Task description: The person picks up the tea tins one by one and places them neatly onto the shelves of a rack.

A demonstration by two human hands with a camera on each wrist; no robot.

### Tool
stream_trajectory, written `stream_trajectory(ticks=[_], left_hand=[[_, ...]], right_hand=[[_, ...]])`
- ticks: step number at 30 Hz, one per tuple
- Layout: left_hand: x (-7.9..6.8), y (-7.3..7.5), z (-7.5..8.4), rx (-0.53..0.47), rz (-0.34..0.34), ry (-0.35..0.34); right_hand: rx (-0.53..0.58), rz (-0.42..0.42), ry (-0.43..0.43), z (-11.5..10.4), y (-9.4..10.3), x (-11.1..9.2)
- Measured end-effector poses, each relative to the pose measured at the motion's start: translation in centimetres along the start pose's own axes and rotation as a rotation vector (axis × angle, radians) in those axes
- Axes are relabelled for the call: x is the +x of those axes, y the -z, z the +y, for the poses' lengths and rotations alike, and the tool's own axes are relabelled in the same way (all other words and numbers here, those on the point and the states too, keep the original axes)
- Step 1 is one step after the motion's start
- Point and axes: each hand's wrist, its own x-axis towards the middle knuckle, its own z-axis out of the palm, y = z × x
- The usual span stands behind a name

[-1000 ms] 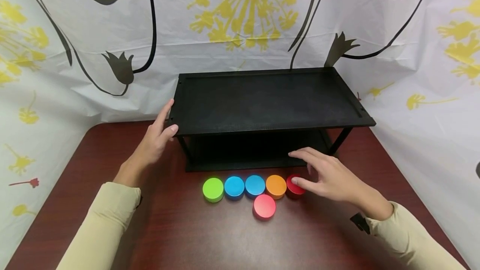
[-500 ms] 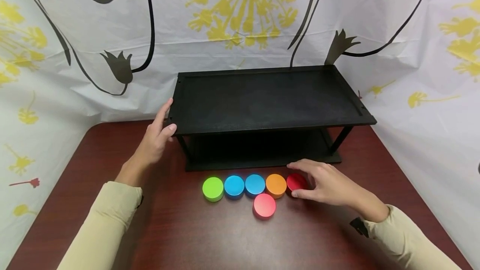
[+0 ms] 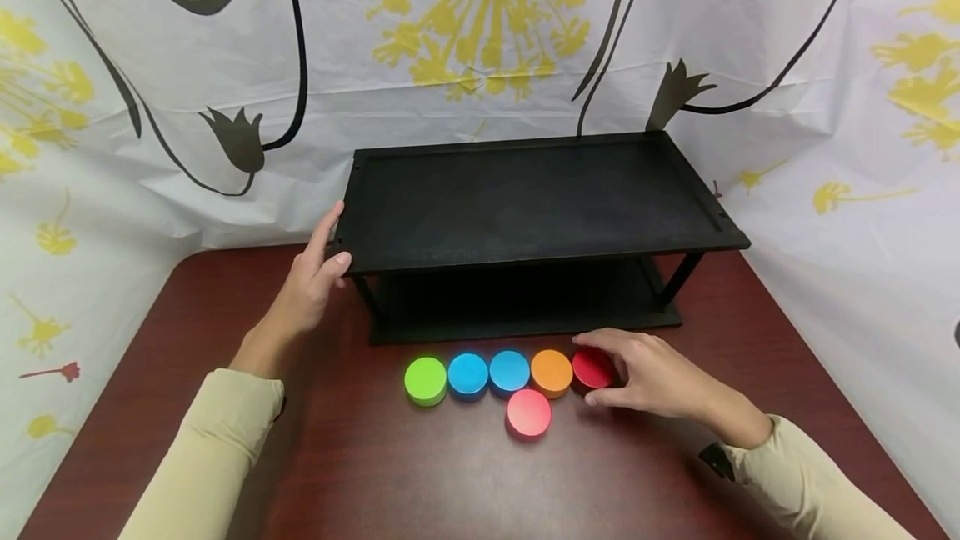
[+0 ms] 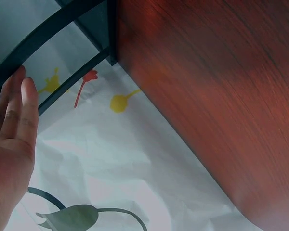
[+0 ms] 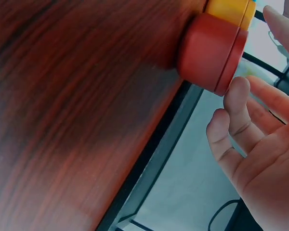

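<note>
My right hand (image 3: 663, 373) curves around a dark red lidded tub (image 3: 592, 367), thumb on the near side and fingers on the far side. In the right wrist view, bent fingertips (image 5: 237, 91) sit right at the lid's edge, while the thumb (image 5: 283, 29) stands off from the tub. An orange tub (image 3: 551, 372), two blue tubs (image 3: 468, 374) and a green tub (image 3: 426, 379) continue the row leftward. One pink-red tub (image 3: 528, 413) sits in front. My left hand (image 3: 306, 286) rests at the black shelf's (image 3: 525, 202) left edge, its fingers straight in the left wrist view.
The two-tier shelf stands behind the row, its lower board (image 3: 480, 325) close to the tubs. Beneath everything is a reddish-brown wooden table (image 3: 420, 482). A white patterned sheet (image 3: 465, 40) hangs at the back and both sides.
My right hand has come down and nearer, its thumb moving from over the dark red tub's lid to its near side. The left hand stays at the shelf edge; the tubs stay put.
</note>
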Motion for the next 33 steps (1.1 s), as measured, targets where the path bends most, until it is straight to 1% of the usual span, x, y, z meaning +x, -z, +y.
stream_trajectory(ticks=[7, 19, 27, 33], left_hand=[[0.0, -0.1, -0.1, -0.017, -0.001, -0.002], [0.0, -0.1, -0.2, -0.021, 0.011, -0.014], [0.1, -0.2, -0.4, -0.021, 0.019, -0.021], [0.1, -0.2, -0.5, -0.021, 0.018, -0.013]], right_hand=[[0.017, -0.011, -0.028, 0.6, -0.4, -0.1], [-0.026, -0.044, -0.035, 1.3, -1.1, -0.2], [-0.042, -0.017, -0.049, 1.3, -1.4, -0.2], [-0.077, 0.030, -0.066, 1.3, -1.7, -0.3]])
